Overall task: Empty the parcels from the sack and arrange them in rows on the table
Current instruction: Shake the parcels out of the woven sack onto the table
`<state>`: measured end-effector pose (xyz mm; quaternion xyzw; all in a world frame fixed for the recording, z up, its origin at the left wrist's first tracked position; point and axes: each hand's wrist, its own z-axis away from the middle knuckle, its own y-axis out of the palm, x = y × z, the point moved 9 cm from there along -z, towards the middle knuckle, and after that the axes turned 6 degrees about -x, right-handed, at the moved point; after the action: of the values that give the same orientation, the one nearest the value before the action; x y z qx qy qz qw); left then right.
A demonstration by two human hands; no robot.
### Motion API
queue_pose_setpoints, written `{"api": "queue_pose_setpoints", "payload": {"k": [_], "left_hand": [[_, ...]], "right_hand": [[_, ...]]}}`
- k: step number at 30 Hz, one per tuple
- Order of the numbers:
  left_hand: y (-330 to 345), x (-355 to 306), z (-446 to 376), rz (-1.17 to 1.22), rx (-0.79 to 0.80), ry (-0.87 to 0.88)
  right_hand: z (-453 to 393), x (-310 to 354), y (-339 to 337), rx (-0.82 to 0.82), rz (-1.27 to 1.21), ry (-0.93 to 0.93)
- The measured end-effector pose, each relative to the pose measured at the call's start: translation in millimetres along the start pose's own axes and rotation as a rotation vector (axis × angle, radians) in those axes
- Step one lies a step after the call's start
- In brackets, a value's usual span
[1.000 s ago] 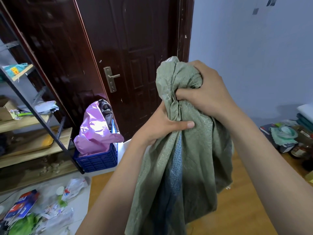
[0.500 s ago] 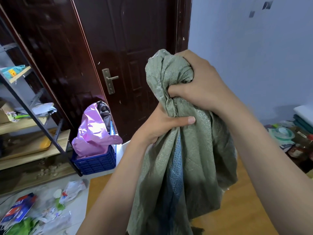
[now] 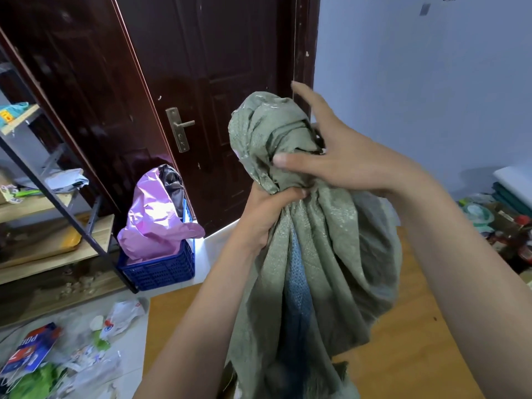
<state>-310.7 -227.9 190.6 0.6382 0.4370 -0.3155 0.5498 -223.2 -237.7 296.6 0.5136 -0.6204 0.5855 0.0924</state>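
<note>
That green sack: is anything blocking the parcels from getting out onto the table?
Yes. The sack has its bunched neck gripped by the left hand, keeping it closed; the right hand rests open against the topknot. No parcels show. The wooden table lies below.

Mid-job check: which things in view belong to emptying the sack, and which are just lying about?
Job: green sack, gripped at the neck by left hand; right hand, open; wooden table.
Lying about: blue crate, pink bag, shelf, floor litter.

Wooden table (image 3: pixel 403 355) under hanging sack (image 3: pixel 331 254); littered floor (image 3: pixel 135 341), blue crate (image 3: pixel 161 269) beside shelf (image 3: pixel 57 240).
</note>
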Motion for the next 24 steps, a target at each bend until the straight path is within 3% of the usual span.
{"api": "queue_pose_setpoints", "payload": {"k": [3, 7, 9, 15, 24], "left_hand": [[-10, 2, -3, 0.034, -0.046, -0.024], [-20, -3, -9, 0.051, -0.09, -0.022], [-20, -1, -10, 0.052, -0.092, -0.028], [-17, 3, -8, -0.004, -0.094, -0.037], [-33, 5, -3, -0.174, -0.081, -0.053]], "right_hand": [[17, -40, -21, 0.011, -0.014, 0.125], [60, -121, -10, 0.392, 0.239, 0.299], [77, -142, 2, 0.483, 0.263, 0.344], [83, -170, 0, 0.404, 0.235, 0.497], [69, -155, -8, 0.392, 0.367, 0.396]]}}
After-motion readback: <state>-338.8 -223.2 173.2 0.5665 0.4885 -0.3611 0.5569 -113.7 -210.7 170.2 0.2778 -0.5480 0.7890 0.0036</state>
